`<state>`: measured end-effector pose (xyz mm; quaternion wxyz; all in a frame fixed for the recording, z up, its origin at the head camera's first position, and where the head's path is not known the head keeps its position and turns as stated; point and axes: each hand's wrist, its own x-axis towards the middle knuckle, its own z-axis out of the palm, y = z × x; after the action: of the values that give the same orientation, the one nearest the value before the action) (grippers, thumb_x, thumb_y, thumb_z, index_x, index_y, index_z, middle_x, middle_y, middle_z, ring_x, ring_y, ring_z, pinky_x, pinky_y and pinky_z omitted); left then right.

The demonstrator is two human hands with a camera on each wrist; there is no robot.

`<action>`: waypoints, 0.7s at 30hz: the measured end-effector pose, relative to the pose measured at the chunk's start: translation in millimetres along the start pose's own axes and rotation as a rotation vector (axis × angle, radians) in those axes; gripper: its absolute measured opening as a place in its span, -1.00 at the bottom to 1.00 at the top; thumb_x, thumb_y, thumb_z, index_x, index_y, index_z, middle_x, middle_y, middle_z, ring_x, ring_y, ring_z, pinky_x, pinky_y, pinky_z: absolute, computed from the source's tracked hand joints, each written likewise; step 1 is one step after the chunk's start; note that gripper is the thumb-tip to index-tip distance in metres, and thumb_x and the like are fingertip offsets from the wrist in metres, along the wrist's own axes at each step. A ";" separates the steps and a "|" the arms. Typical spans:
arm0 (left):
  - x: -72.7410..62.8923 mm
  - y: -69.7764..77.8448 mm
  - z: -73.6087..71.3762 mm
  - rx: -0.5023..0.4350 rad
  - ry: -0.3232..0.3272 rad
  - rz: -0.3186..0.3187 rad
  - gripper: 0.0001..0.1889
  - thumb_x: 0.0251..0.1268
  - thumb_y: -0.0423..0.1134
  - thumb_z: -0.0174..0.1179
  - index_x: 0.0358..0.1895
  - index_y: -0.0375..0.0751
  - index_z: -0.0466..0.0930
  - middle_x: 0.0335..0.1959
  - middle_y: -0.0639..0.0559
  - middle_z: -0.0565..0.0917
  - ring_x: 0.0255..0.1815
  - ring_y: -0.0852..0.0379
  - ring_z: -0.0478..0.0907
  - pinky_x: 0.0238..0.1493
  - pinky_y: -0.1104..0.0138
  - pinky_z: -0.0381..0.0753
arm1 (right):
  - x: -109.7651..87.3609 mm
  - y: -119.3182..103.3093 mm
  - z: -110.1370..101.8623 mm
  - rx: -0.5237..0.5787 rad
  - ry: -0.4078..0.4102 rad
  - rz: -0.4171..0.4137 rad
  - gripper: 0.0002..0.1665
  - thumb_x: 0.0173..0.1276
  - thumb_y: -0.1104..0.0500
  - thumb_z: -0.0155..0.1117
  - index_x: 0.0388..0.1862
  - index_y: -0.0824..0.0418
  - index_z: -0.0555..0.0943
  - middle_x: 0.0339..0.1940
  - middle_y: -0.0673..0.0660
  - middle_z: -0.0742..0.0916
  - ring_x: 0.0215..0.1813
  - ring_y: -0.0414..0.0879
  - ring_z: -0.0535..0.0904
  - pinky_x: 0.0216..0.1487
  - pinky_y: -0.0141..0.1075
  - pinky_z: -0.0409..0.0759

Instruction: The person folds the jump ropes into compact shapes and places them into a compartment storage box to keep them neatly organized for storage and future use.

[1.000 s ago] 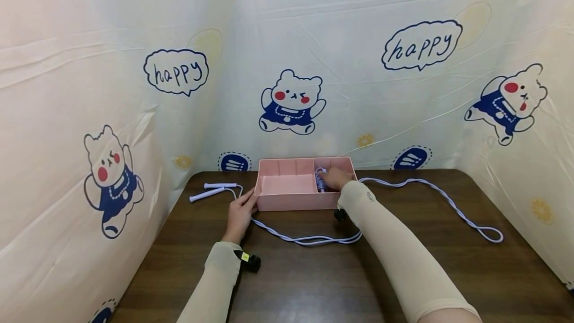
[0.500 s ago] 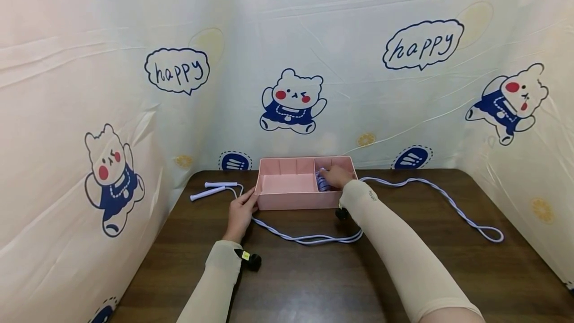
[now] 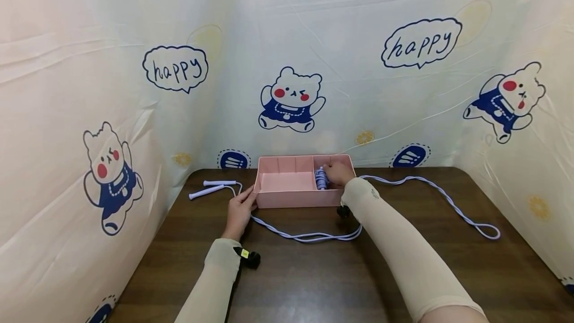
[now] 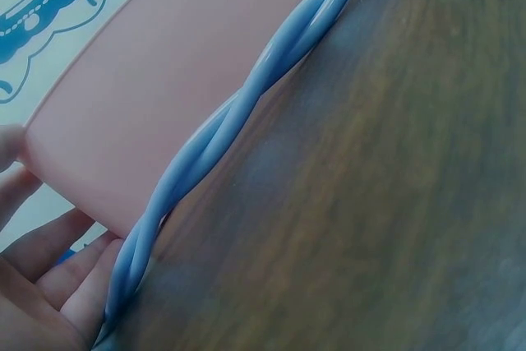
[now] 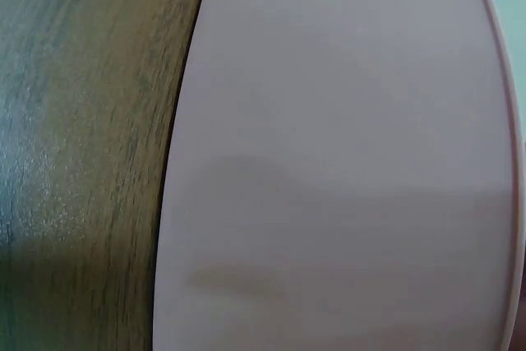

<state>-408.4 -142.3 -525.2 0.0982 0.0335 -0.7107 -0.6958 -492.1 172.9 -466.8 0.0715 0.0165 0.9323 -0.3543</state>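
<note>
A pink box [image 3: 287,199] with two compartments stands at the back of the table. My left hand [image 3: 238,216] touches its left end, and in the left wrist view the fingers [image 4: 62,244] lie fairly straight along that end. My right hand [image 3: 339,173] is down inside the right compartment. Right beside its fingers is a purple jump rope [image 3: 321,178], wound into a bundle and standing near the divider. The right fingertips are partly hidden, so whether they pinch the bundle is unclear. Only the box's pink front wall [image 5: 329,121] and table appear in the right wrist view.
A lavender twisted rope [image 3: 309,237] lies in front of the box, close to my left hand. Two lavender handles [image 3: 207,192] rest at the back left. Another looped rope length [image 3: 441,193] trails across the right side. A patterned curtain [image 3: 341,64] hangs behind the brown table [image 3: 305,283].
My right hand has shifted slightly right inside the compartment, and more of the wound jump rope shows. The left hand stays at the box's left end.
</note>
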 end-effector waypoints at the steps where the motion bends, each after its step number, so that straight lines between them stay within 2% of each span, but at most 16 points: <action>1: -0.1 -0.1 0.2 -0.003 -0.001 -0.003 -0.63 0.39 -0.20 0.21 0.21 -0.20 0.58 0.21 -0.14 0.55 0.07 0.01 0.55 -0.07 0.18 0.62 | 1.4 1.4 0.1 -0.003 0.000 0.000 -0.54 0.59 -0.05 -0.15 -0.03 0.26 0.57 -0.20 0.20 0.60 -0.09 0.08 0.50 0.07 -0.02 0.45; 5: 0.2 0.2 -0.5 0.030 0.002 0.021 -0.64 0.39 -0.21 0.22 0.19 -0.23 0.58 0.18 -0.17 0.56 0.02 -0.01 0.58 -0.08 0.20 0.63 | 3.8 4.1 -0.3 -0.005 0.011 0.008 -0.49 0.60 -0.07 -0.17 0.22 0.24 0.50 0.04 0.21 0.60 0.06 0.11 0.48 0.24 0.09 0.37; 7: 0.4 1.7 -1.2 0.084 0.013 0.050 -0.64 0.38 -0.21 0.23 0.17 -0.25 0.60 0.15 -0.19 0.58 0.01 -0.02 0.58 -0.06 0.18 0.61 | 0.6 2.5 -2.1 -0.003 0.021 0.007 -0.46 0.60 -0.06 -0.17 0.34 0.22 0.42 0.19 0.22 0.56 0.17 0.13 0.44 0.30 0.14 0.28; 10: 0.4 5.4 -2.7 0.180 0.031 0.084 -0.65 0.37 -0.18 0.23 0.14 -0.26 0.62 0.12 -0.18 0.61 0.04 -0.02 0.56 0.03 0.13 0.56 | -8.9 -3.0 -7.1 0.004 0.035 -0.008 -0.44 0.59 -0.04 -0.14 0.41 0.21 0.36 0.31 0.23 0.50 0.26 0.15 0.39 0.32 0.19 0.22; 13: 0.6 10.2 -4.2 0.217 0.025 0.093 -0.63 0.39 -0.13 0.21 0.13 -0.27 0.62 0.10 -0.17 0.62 0.08 -0.03 0.54 0.09 0.09 0.51 | -19.1 -8.0 -13.6 -0.015 0.049 -0.047 -0.50 0.59 -0.01 -0.12 0.32 0.22 0.44 0.22 0.24 0.55 0.20 0.15 0.44 0.27 0.14 0.32; 16: 0.9 15.6 -6.5 0.212 0.003 0.093 -0.60 0.41 -0.08 0.18 0.14 -0.30 0.61 0.06 -0.20 0.64 0.05 -0.08 0.57 0.08 0.07 0.52 | -28.7 -11.2 -20.8 -0.038 0.070 -0.103 -0.56 0.59 0.05 -0.12 0.22 0.27 0.51 0.09 0.28 0.60 0.08 0.17 0.50 0.16 0.09 0.43; 18: 1.0 19.6 -9.8 0.220 -0.013 0.088 -0.60 0.43 -0.07 0.16 0.13 -0.30 0.61 0.03 -0.20 0.65 0.02 -0.11 0.59 0.06 0.07 0.53 | -34.0 -12.0 -25.1 -0.039 0.079 -0.123 -0.56 0.59 0.06 -0.12 0.21 0.28 0.52 0.07 0.29 0.61 0.06 0.17 0.51 0.13 0.07 0.45; 21: 1.1 24.9 -18.1 0.254 -0.039 0.063 -0.63 0.45 -0.09 0.13 0.12 -0.28 0.61 -0.01 -0.19 0.66 0.01 -0.11 0.62 0.05 0.07 0.55 | -40.7 -12.1 -30.3 -0.016 0.084 -0.133 -0.51 0.58 0.03 -0.09 0.30 0.28 0.47 0.16 0.27 0.59 0.17 0.18 0.49 0.19 0.08 0.43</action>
<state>-404.0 -159.5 -500.0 0.1011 0.0097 -0.7955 -0.5974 -456.6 184.8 -430.6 0.0089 -0.0312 0.9364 -0.3496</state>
